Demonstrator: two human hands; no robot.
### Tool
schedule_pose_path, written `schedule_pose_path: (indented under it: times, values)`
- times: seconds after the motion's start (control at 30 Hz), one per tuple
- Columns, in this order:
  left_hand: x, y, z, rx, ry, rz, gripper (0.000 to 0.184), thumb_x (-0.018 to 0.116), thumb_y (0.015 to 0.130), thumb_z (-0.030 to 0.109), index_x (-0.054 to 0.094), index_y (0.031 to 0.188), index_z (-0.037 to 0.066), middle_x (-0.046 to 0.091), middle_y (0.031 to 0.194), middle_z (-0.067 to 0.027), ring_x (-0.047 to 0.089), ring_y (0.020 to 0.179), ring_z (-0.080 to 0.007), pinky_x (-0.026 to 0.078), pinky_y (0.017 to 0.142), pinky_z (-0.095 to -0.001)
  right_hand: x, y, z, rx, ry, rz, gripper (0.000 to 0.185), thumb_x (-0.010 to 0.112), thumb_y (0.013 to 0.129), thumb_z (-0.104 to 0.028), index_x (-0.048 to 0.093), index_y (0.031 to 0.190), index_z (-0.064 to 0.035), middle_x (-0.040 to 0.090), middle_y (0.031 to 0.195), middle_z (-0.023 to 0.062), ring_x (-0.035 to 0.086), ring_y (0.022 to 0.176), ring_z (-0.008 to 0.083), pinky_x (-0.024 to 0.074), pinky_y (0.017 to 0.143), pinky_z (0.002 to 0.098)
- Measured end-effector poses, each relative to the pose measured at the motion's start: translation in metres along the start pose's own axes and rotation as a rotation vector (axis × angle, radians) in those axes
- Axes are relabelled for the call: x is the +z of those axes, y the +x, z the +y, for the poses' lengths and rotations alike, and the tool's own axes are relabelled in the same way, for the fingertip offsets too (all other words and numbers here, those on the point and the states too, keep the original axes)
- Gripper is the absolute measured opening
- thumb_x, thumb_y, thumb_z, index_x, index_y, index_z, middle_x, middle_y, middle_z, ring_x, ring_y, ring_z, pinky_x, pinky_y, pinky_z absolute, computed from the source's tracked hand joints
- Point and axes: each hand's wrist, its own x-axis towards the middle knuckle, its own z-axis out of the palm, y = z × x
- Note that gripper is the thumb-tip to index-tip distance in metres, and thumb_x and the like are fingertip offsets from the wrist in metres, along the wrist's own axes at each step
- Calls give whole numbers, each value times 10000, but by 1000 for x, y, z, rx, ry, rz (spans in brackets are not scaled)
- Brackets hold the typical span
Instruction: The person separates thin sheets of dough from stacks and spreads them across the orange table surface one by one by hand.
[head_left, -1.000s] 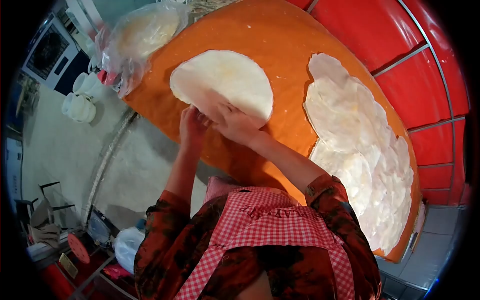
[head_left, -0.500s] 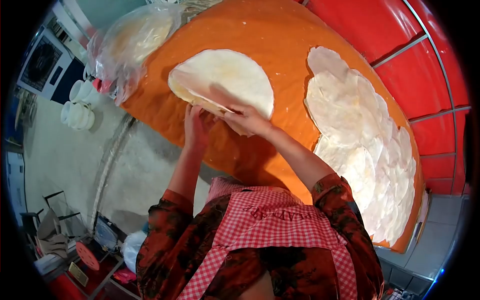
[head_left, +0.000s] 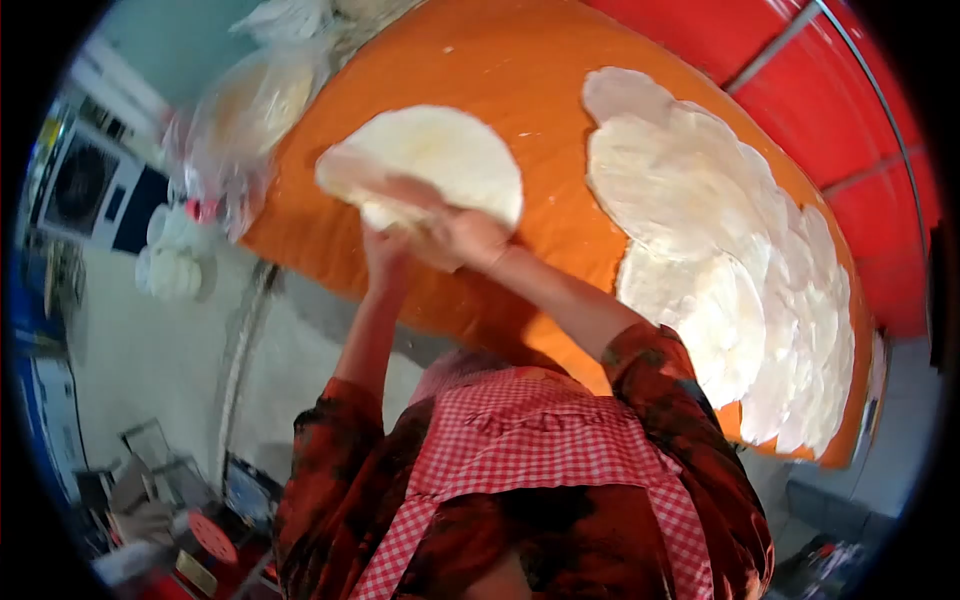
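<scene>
A round, thin white dough sheet [head_left: 450, 145] lies on the orange-covered table [head_left: 560, 200], apparently on top of other sheets. Its near-left edge is raised and bent back. My left hand [head_left: 388, 255] is closed on this near edge, its fingertips partly hidden by the dough. Beside it, my right hand [head_left: 472, 238] is also at the edge, fingers bent round it and blurred by motion. To the right, many overlapping dough sheets [head_left: 690, 200] are spread in a long layered patch, apart from both hands.
Clear plastic bags [head_left: 250, 110] with pale round sheets inside sit at the table's left corner. White buckets [head_left: 170, 265] stand on the floor beyond it. Red tiles [head_left: 870, 240] line the wall along the far right side.
The camera view has shifted, moving the table slightly left in the picture. Both hands remain at the sheet's near edge, and the raised edge has changed shape under them.
</scene>
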Motion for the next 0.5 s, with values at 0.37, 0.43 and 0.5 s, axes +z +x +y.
schedule_pose_path:
  times: [0.37, 0.43, 0.5]
  values:
    - [-39, 3, 32, -112, 139, 225, 346, 583, 893, 137, 543, 1212, 8, 608, 1109, -127, 612, 940, -245, 533, 769, -369, -25, 28, -26, 101, 361, 415, 205, 569, 776, -146, 702, 919, -82, 669, 825, 179, 649, 783, 359, 514, 694, 457]
    - [-128, 37, 33, -203, 268, 115, 373, 619, 878, 197, 562, 1201, 19, 621, 1075, -101, 611, 933, -224, 534, 740, -357, -58, 32, -6, 42, 552, 707, 169, 565, 810, -182, 680, 864, -70, 651, 763, 183, 640, 729, 352, 516, 659, 431]
    - [-197, 75, 41, -73, 419, 94, 326, 599, 889, 224, 589, 1140, 17, 629, 1027, -84, 608, 926, -206, 519, 724, -345, -106, 17, 7, 190, 692, 735, 155, 555, 799, -130, 673, 846, -42, 651, 726, 155, 631, 679, 282, 505, 622, 398]
